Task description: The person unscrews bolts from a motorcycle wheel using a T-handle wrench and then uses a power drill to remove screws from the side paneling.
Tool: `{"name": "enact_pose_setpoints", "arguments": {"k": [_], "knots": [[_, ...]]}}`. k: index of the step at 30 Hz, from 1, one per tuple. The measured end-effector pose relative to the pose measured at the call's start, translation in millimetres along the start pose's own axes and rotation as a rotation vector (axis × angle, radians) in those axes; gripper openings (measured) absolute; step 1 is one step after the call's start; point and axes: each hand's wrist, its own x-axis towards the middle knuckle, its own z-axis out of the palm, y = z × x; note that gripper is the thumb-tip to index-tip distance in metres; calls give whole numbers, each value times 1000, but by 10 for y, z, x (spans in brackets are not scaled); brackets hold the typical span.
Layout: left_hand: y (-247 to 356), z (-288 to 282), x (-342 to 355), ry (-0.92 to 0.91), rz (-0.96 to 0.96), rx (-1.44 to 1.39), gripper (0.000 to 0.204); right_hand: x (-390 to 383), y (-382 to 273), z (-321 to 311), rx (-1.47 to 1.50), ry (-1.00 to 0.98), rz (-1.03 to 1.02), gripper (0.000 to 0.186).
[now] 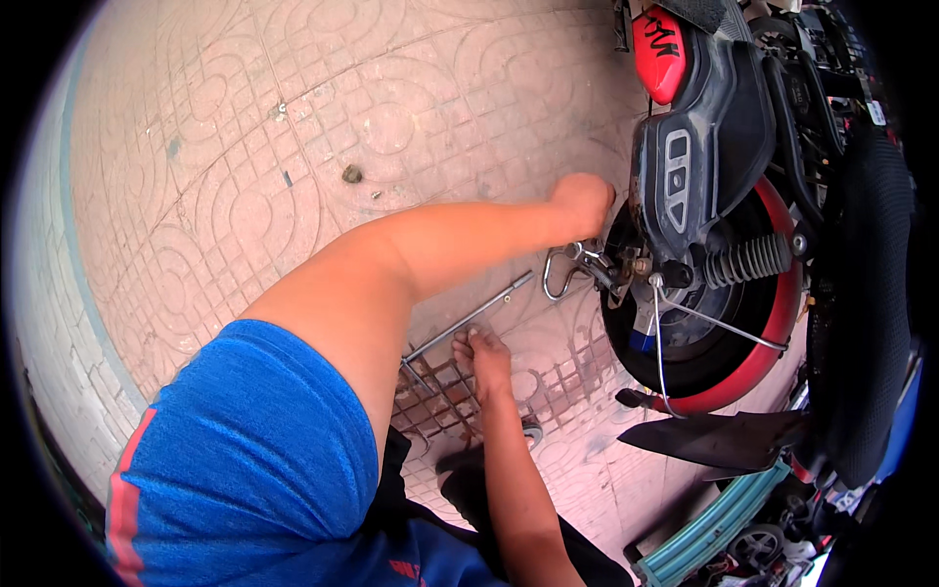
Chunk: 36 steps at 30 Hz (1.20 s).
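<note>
My left hand (pixel 584 203) is closed in a fist beside the scooter's rear wheel (pixel 690 382). What it grips, if anything, is hidden. Just below it are the metal axle fittings (pixel 641 266) and a bent chrome piece (pixel 559 279). My right hand (pixel 482 357) hangs low over the paving, fingers loosely curled and apart, with no object visible in it. Close to its fingertips lies a long T-handle wrench (pixel 489 303), its crossbar toward the grating. A coil shock absorber (pixel 748 262) and thin metal rods (pixel 659 342) sit by the wheel.
The scooter's dark body (pixel 709 157) with a red light (pixel 660 59) fills the right side. Below the wheel are a black flap (pixel 709 442) and a teal slatted piece (pixel 714 528). A rusty grating (pixel 440 401) lies in the tiles, and a small stone (pixel 352 173) lies farther off.
</note>
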Motion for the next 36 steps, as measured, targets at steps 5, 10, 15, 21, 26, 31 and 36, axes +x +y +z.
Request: {"name": "enact_pose_setpoints", "arguments": {"k": [5, 10, 15, 21, 26, 31, 36], "knots": [[-63, 105, 29, -128, 163, -313, 24, -26, -100, 42, 23, 29, -23, 33], [-130, 338, 229, -365, 124, -179, 25, 11, -241, 0, 44, 24, -50, 33], [-150, 242, 196, -540, 297, -142, 24, -12, -367, 7, 56, 44, -44, 32], [-125, 310, 136, -323, 324, -343, 22, 44, -348, 40, 70, 30, -28, 31], [-214, 306, 196, -410, 261, -344, 34, 74, -348, 70, 77, 11, -9, 32], [-401, 218, 190, -218, 612, -84, 30, 44, -399, 42, 64, 16, -17, 31], [-359, 115, 106, 112, 799, 126, 20, 105, -343, -27, 57, 23, -12, 31]]}}
